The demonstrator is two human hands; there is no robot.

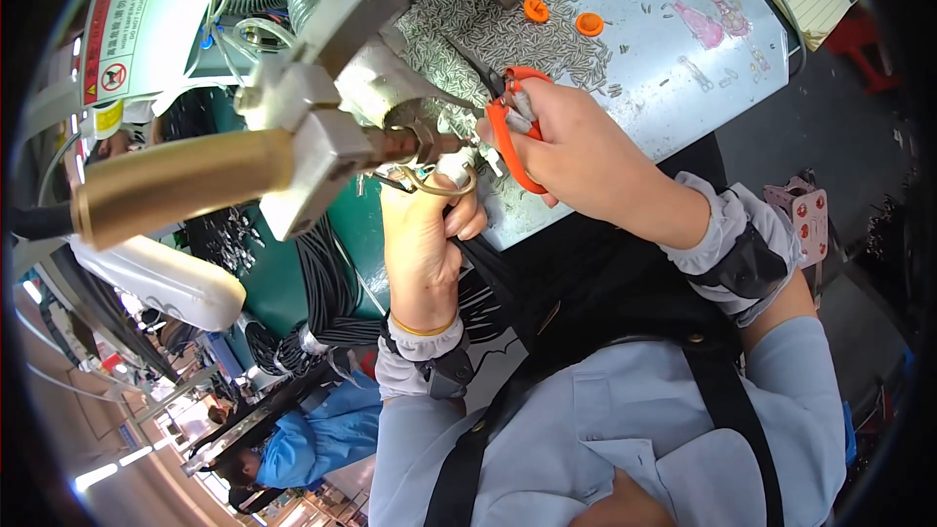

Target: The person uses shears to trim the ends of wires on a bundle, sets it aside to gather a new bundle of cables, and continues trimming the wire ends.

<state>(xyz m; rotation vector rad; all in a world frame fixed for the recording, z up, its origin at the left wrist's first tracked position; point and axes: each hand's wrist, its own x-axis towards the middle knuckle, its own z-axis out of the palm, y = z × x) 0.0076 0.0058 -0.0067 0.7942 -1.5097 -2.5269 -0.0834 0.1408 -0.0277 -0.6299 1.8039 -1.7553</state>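
My right hand (576, 141) is closed round the orange handles of a pair of scissors (503, 137), whose dark blades point up and left toward the metal pins. Pale covers sit on some of its fingertips. Just left of it, my left hand (422, 244) is closed, thumb and fingers pinched together under the machine head (415, 141). What it pinches is mostly hidden; a small whitish piece (491, 158) shows between the two hands. A brass-coloured ring (447, 185) crosses in front of the left thumb.
Many small metal pins (576, 54) lie heaped on the pale worktop (664, 88), with two orange rolled rings (590, 24) beside them. A brass cylinder (185, 176) juts across the left. Black cables (332, 278) lie on a green surface. A person in blue (312, 439) is lower left.
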